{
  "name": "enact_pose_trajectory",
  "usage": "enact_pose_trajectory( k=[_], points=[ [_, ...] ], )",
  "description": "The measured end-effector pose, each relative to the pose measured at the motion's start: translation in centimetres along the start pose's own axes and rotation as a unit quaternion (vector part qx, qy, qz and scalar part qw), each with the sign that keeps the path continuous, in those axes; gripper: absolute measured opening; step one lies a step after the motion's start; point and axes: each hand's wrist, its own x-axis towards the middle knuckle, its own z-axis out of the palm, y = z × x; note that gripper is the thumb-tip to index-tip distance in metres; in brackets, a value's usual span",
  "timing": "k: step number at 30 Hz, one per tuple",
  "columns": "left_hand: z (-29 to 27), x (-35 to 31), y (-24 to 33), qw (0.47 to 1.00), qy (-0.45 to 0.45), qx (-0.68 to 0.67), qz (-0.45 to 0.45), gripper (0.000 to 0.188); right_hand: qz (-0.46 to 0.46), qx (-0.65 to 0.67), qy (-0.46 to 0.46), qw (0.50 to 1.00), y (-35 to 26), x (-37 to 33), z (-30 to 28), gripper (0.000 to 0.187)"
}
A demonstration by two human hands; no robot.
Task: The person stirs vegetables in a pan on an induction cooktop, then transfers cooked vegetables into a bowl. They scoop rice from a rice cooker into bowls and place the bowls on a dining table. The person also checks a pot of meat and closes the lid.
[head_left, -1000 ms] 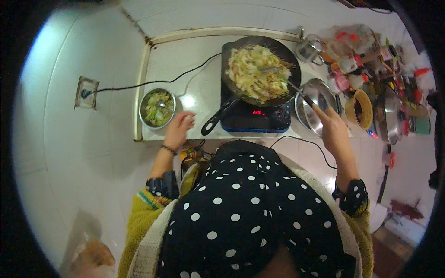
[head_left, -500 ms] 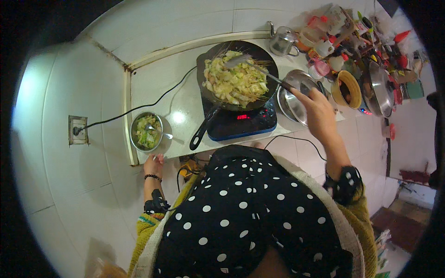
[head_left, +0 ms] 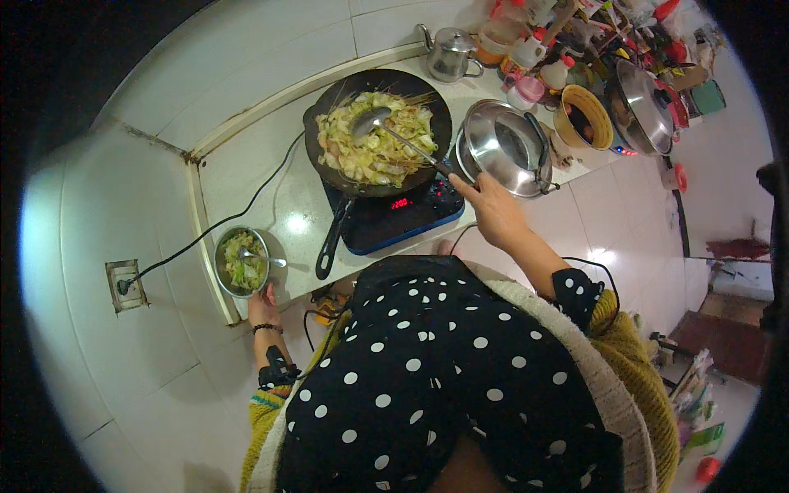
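My right hand (head_left: pixel 495 215) is closed around the dark handle of a metal ladle (head_left: pixel 367 123). The ladle's round head rests among chopped cabbage (head_left: pixel 393 140) in a black wok (head_left: pixel 440 90). Under the wok is a black induction cooker (head_left: pixel 394 230) with lit red digits; the wok's long handle points toward me. Near the counter's left front corner, my left hand (head_left: pixel 263 311) reaches up to the near side of a metal bowl (head_left: pixel 219 267). Its fingers are partly hidden there. Cooked cabbage and a metal spoon (head_left: pixel 275 262) are in the bowl.
Right of the wok sits a metal pan with a lid (head_left: pixel 493 135). A metal kettle (head_left: pixel 452 56), a yellow basin (head_left: pixel 588 111) and several bottles crowd the back right. A black cord (head_left: pixel 222 222) crosses the counter's left part to a wall socket (head_left: pixel 125 300).
The view has shifted and tilted. My right hand has turned the ladle, so its round head now shows, and drawn it left in the wok. My left hand has come closer to the bowl.
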Motion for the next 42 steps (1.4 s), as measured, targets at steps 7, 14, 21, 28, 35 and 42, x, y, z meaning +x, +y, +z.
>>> enact_pose_trajectory(
  k=[7, 14, 21, 28, 35, 42],
  points=[
    [2.2, -2.7, 0.6, 0.954, 0.063, -0.292, 0.001, 0.023, 0.030, 0.055, 0.013, 0.998, 0.8, -0.1, 0.7, 0.059],
    [5.4, -13.2, 4.2, 0.938, 0.115, -0.327, -0.015, 0.022, -0.042, 0.098, 0.067, 0.992, -1.5, 1.6, -2.3, 0.040],
    [4.9, -22.8, 9.0, 0.960, 0.064, -0.267, 0.061, 0.028, -0.236, 0.302, -0.157, 0.910, -8.5, 5.9, -2.8, 0.027],
    [10.2, -27.9, 17.9, 0.954, -0.072, -0.266, 0.121, 0.034, -0.418, 0.268, -0.138, 0.857, -14.9, 6.8, -2.1, 0.056],
    [18.5, -29.0, 21.6, 0.954, -0.139, -0.252, 0.079, 0.028, -0.501, 0.204, 0.021, 0.841, -12.2, 8.0, -3.2, 0.051],
    [22.8, -29.0, 22.5, 0.958, -0.192, -0.202, 0.071, 0.028, -0.180, 0.462, 0.050, 0.867, -5.2, 8.5, -8.2, 0.012]
  ],
)
